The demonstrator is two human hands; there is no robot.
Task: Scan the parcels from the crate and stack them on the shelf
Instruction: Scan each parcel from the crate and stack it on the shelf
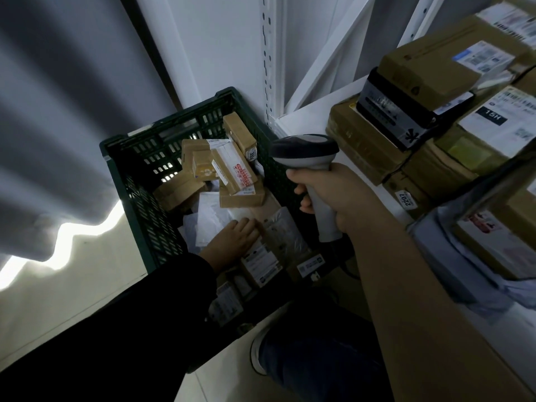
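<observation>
**Q:** How are the hands placed?
**A:** The right hand (333,195) curls round the smooth grey handle of a scanner (307,152) with a dark rounded head, held over the crate's right wall. The left hand (232,242), fingers straight and close together, rests flat on a brown box (261,261) with a white label, beside a crinkled white bag (208,219).

**Q:** And the parcels?
**A:** The parcels (232,175) lie jumbled in the dark green slotted crate (139,158). They are mostly cardboard blocks, just beyond the left fingertips and below the scanner (labels too blurred to read). The crate stands on the pale floor (72,285) against the white shelf (388,207).

**Q:** What surrounds it?
**A:** Stacked cartons (435,71) fill the shelf right of the scanner. A grey curtain (58,111) hangs to the left, and a slotted white post (268,68) rises behind.
</observation>
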